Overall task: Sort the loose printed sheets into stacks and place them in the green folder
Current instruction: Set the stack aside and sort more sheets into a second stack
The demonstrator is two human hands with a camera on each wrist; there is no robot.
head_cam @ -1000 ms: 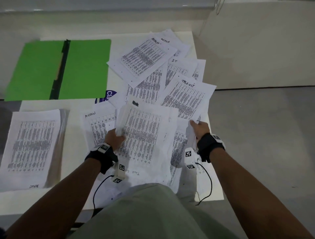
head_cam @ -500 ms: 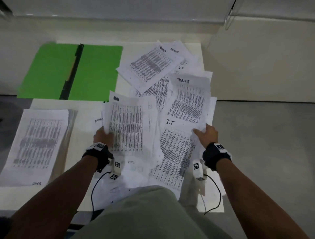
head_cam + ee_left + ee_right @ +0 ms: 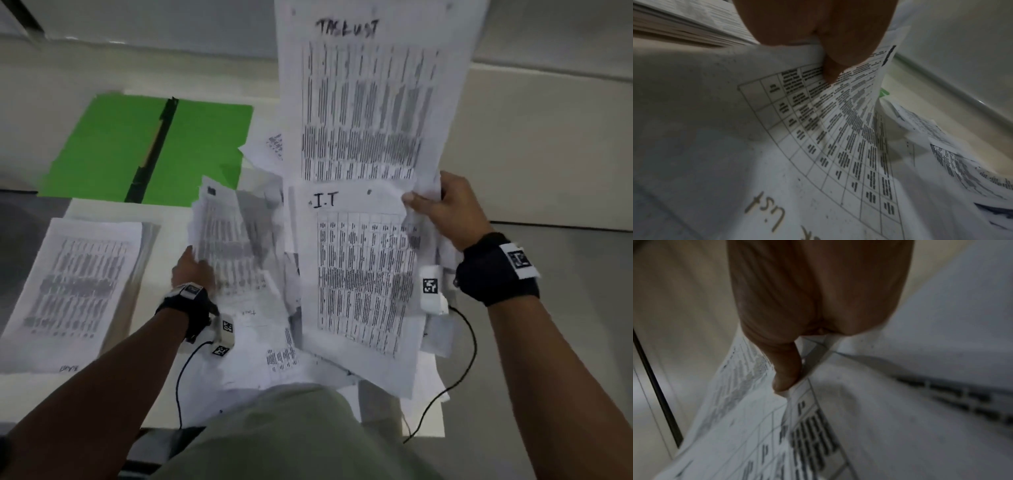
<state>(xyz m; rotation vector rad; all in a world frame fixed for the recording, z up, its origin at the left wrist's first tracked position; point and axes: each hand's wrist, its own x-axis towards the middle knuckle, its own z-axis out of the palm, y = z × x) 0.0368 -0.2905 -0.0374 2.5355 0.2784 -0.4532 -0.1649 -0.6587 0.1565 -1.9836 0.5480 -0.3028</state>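
Observation:
My right hand (image 3: 436, 205) pinches a printed sheet headed "TASK LIST" (image 3: 370, 99) by its lower right edge and holds it high, close to the head camera; the right wrist view shows the thumb (image 3: 786, 378) clamped on paper (image 3: 748, 426). Under it lies a sheet marked "I.T" (image 3: 359, 274) on the loose pile. My left hand (image 3: 193, 270) grips a curled bundle of printed sheets (image 3: 233, 236), its thumb (image 3: 830, 71) on the print (image 3: 838, 146). The green folder (image 3: 113, 147) lies open at the back left.
A tidy stack of printed sheets (image 3: 73, 284) lies at the table's left front. More loose sheets (image 3: 270, 144) spread behind the lifted page. The white table (image 3: 85, 210) ends at the right, with grey floor (image 3: 565, 325) beyond. Cables hang from both wrist cameras.
My right hand has lifted the "TASK LIST" sheet from the pile up toward the camera, uncovering the "I.T" sheet. My left hand keeps its bundle, shifted slightly left.

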